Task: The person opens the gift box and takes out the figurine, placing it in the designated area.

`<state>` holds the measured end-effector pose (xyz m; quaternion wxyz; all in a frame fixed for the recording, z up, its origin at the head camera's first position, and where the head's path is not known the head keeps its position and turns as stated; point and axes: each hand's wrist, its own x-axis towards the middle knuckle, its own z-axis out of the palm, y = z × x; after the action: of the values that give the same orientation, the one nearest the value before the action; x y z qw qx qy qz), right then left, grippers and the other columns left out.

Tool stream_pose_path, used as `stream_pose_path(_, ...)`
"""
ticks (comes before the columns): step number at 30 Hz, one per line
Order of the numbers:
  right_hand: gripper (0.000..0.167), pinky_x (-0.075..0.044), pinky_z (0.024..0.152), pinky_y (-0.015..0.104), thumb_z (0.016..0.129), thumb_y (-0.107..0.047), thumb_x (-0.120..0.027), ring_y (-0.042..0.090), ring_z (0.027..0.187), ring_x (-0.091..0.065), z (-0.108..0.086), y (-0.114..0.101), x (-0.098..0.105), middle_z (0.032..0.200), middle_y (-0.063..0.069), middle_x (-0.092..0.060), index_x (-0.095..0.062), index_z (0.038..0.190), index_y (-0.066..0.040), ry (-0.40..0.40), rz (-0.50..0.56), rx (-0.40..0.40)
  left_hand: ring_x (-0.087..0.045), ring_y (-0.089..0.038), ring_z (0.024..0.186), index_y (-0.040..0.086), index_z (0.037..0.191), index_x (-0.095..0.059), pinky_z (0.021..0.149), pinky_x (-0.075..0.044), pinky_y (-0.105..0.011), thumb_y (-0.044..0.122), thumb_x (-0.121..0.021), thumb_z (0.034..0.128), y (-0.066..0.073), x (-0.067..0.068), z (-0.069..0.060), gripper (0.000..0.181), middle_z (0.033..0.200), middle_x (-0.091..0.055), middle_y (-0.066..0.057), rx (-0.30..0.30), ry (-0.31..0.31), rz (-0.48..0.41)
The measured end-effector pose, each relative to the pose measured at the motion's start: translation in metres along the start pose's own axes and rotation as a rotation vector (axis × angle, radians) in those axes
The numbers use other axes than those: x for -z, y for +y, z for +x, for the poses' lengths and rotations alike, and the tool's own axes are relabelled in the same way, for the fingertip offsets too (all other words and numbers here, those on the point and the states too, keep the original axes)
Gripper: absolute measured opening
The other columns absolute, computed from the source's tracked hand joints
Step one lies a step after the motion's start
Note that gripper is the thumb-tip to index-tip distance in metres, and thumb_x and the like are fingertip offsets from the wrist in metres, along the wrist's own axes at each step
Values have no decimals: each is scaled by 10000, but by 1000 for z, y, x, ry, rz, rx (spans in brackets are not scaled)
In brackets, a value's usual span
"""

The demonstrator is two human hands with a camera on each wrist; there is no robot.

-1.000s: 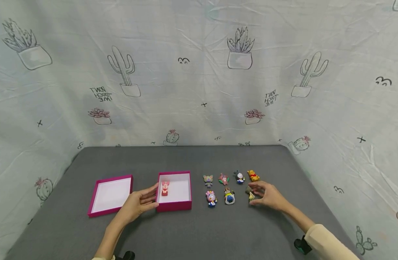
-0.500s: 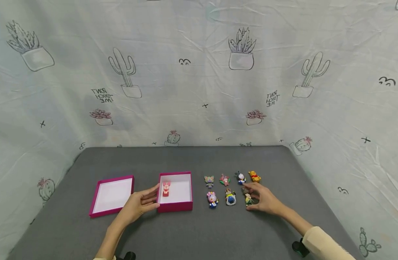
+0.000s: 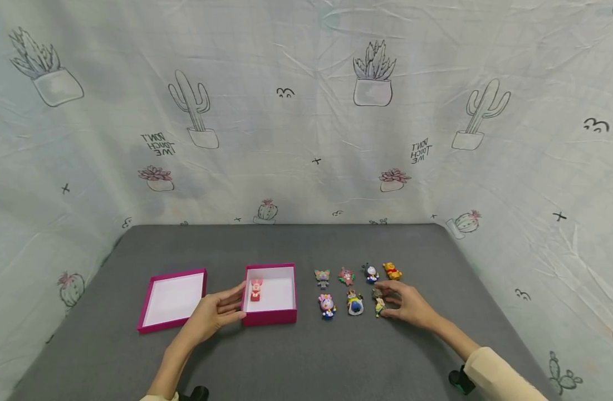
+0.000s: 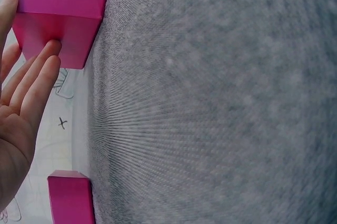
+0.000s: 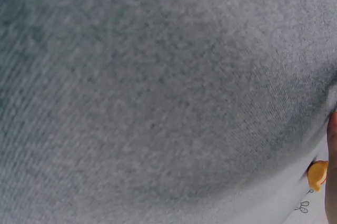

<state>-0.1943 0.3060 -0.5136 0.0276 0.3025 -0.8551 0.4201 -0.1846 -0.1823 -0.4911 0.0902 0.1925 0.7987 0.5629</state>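
Observation:
My left hand (image 3: 211, 316) touches the left wall of a magenta box (image 3: 269, 317) with extended fingers; in the left wrist view its fingertips lie against the box side (image 4: 68, 34). Inside the white-lined box, near its left wall, is a pink figurine (image 3: 255, 290). My right hand (image 3: 408, 305) pinches a small figurine in yellow-green (image 3: 379, 304) at the table surface, fingers at its head end and thumb by its lower end. Just left of that lies a figurine in yellow and blue (image 3: 355, 303). The right wrist view shows only a sliver of the hand (image 5: 332, 166).
The shallow lid (image 3: 172, 301) lies inside-up left of the box. Other figurines rest in two rows: a purple-grey one (image 3: 323, 279), a pink-haired one (image 3: 327, 306), a pink-green one (image 3: 346, 276), a dark-haired one (image 3: 371, 273) and a yellow bear (image 3: 392, 271). A patterned cloth (image 3: 306, 122) hangs behind.
My right hand has shifted slightly left with the yellow-green figurine, drawing it closer to the yellow-and-blue one. My left hand stays at the box.

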Motion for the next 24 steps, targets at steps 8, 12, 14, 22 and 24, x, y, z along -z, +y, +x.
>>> stream_pose_path(8, 702, -549, 837, 388, 696, -68, -847, 348, 1005, -605, -6, 3, 4, 1197, 244, -567, -510, 1289, 96, 9, -14, -30, -572, -379, 1146, -14, 1420, -429, 856, -536, -290, 167, -748, 832, -2, 0, 1, 694, 1398, -421, -300, -10, 0, 11)
stream_pose_path(12, 685, -551, 836, 397, 717, -110, -842, 364, 1017, -594, -4, -2, 10, 1196, 227, -559, -521, 1293, 78, 20, -48, -52, -573, -380, 1146, -14, 1422, -426, 864, -532, -296, 166, -749, 830, -1, 1, 1, 698, 1395, -424, -302, -10, 1, 17)
stream_pose_path(14, 639, -555, 825, 400, 732, -106, -832, 371, 1002, -594, -1, -6, 15, 1162, 224, -570, -542, 1272, 76, 56, -79, -47, -575, -380, 1145, -13, 1424, -424, 866, -530, -302, 170, -751, 828, 0, 2, 1, 704, 1399, -420, -301, -8, 2, 18)
stream_pose_path(22, 384, -506, 895, 394, 819, 54, -712, 281, 1063, -631, 34, -24, 22, 1153, 288, -600, -588, 1177, 117, 156, 237, 10, -572, -389, 1145, -30, 1418, -423, 872, -526, -303, 146, -750, 826, -1, 0, 1, 698, 1407, -419, -289, -4, 17, 10)
stream_pose_path(24, 374, -491, 921, 392, 843, 55, -687, 211, 1084, -626, 47, -30, 13, 1169, 230, -617, -574, 1192, 132, 132, 345, 19, -569, -392, 1146, -34, 1418, -419, 871, -528, -304, 149, -749, 828, -1, -1, 1, 700, 1403, -420, -292, -4, 15, 5)
